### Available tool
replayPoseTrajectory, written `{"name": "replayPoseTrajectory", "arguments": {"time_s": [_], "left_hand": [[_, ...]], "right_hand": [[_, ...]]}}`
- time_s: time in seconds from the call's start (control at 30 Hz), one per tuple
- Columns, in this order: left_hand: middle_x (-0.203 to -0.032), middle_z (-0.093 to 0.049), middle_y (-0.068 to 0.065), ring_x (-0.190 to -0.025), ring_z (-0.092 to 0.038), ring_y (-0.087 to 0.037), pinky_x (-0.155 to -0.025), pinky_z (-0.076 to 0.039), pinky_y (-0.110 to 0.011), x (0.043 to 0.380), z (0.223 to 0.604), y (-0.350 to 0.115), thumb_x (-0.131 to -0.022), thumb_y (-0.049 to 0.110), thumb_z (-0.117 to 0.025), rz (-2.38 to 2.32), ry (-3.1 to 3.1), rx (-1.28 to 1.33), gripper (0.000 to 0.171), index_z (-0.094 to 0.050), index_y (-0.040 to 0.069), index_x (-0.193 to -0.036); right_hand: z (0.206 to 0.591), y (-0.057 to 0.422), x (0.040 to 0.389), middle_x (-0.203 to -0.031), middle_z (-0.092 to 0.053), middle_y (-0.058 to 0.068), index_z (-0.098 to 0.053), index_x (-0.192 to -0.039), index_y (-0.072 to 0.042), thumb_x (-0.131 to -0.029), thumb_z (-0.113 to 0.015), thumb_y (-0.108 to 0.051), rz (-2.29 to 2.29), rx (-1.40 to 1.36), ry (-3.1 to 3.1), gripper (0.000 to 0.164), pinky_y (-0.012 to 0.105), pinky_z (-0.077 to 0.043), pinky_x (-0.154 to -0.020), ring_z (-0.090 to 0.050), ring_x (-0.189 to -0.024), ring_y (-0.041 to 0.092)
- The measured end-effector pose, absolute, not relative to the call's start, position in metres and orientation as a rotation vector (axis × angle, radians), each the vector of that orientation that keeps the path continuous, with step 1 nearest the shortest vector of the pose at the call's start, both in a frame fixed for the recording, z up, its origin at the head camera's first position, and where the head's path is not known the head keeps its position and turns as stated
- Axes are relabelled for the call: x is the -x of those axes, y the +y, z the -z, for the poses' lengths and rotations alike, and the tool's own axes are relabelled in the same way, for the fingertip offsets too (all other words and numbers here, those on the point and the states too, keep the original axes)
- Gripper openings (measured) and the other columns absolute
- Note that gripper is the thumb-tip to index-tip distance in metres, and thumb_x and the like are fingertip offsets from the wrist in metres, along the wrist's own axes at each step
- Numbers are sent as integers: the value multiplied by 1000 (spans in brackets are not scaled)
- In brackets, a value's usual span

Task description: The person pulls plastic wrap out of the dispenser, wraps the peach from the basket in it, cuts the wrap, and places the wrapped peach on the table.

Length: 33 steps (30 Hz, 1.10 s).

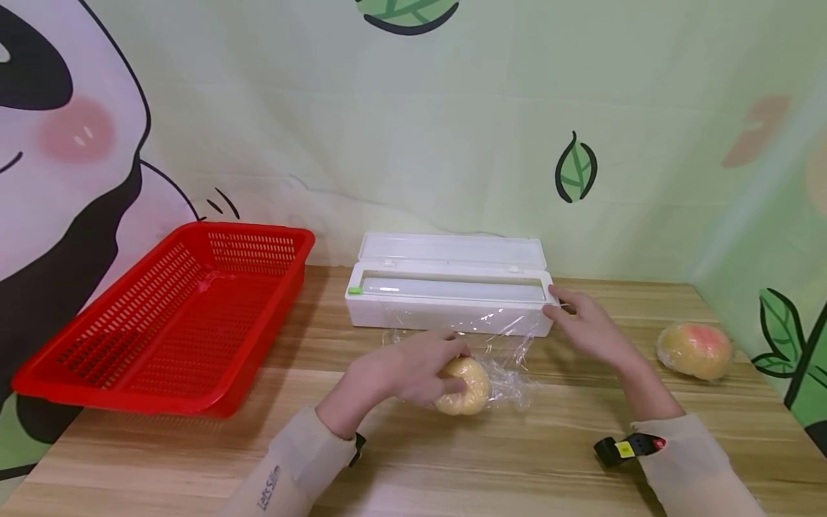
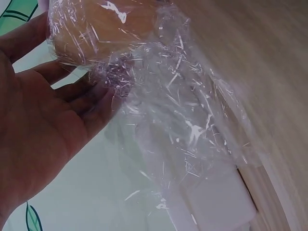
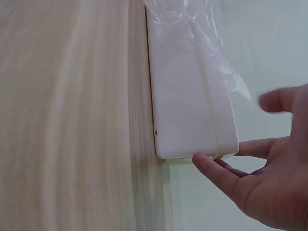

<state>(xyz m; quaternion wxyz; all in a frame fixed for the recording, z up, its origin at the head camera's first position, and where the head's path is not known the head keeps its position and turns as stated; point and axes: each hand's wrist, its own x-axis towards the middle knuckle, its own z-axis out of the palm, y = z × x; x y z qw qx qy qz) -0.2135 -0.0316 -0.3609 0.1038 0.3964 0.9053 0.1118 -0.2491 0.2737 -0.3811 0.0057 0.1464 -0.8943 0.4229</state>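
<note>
My left hand [image 1: 420,366] grips a round yellow fruit [image 1: 466,388] covered in clear plastic wrap. A crinkled sheet of cling film [image 2: 187,115] stretches from the fruit toward a white cling film dispenser [image 1: 446,319], whose lid stands raised at the back. My right hand [image 1: 591,327] is at the dispenser's right end. In the right wrist view, its thumb [image 3: 214,173] touches the box's end face, while the forefinger is held out apart from the film. Part of the fruit is hidden by the left fingers.
A red plastic basket [image 1: 222,391] with slotted sides stands on the left of the wooden table [image 1: 517,467]. Another wrapped fruit [image 1: 696,350], yellow with a pink patch, lies at the right. A printed cloth backdrop [image 1: 439,165] rises behind the dispenser.
</note>
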Motion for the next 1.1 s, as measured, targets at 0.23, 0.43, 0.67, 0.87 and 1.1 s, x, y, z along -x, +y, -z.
{"name": "replayPoseTrajectory", "arguments": {"time_s": [0.23, 0.43, 0.67, 0.87, 1.1], "left_hand": [[-127, -53, -4, -110, -56, -16, -99, -47, -31, 213, 362, -31, -101, 37, -65, -348, 2671, -1214, 46, -62, 8, -137], [-123, -54, -3, -107, -55, -15, -97, -48, -31, 213, 361, -32, -102, 40, -62, -300, 2708, -1181, 48, -61, 8, -139], [-128, -58, -4, -114, -58, -17, -101, -48, -34, 214, 361, -32, -104, 37, -61, -414, 2693, -1129, 51, -51, 7, -144], [-108, -59, 3, -96, -56, -12, -88, -50, -29, 218, 362, -33, -104, 29, -62, -533, 2662, -1156, 28, -56, 10, -124], [-106, -64, 1, -93, -59, -13, -85, -51, -30, 224, 366, -32, -106, 25, -59, -612, 2657, -1127, 24, -60, 8, -123]], "right_hand": [[384, 275, 252, -153, -30, 41, -26, -149, 22, -113, -36, -17, -1470, -515, -2732, 54, 52, -51, -98, -59, -120, 48], [382, 271, 250, -145, -44, 39, -33, -149, 18, -113, -37, -26, -1232, -466, -2787, 57, 59, -44, -104, -53, -126, 49], [374, 261, 240, -148, -39, 37, -35, -152, 11, -111, -41, -39, -1017, -377, -2803, 65, 68, -35, -107, -41, -133, 53], [367, 246, 231, -134, -56, 27, -60, -133, 4, -105, -60, -25, -906, -504, -2616, 41, 63, -44, -97, -54, -121, 45], [361, 225, 219, -92, -70, 1, -72, -97, -5, -91, -74, 0, -833, -909, -2396, 8, 44, -57, -77, -69, -89, 21]]}}
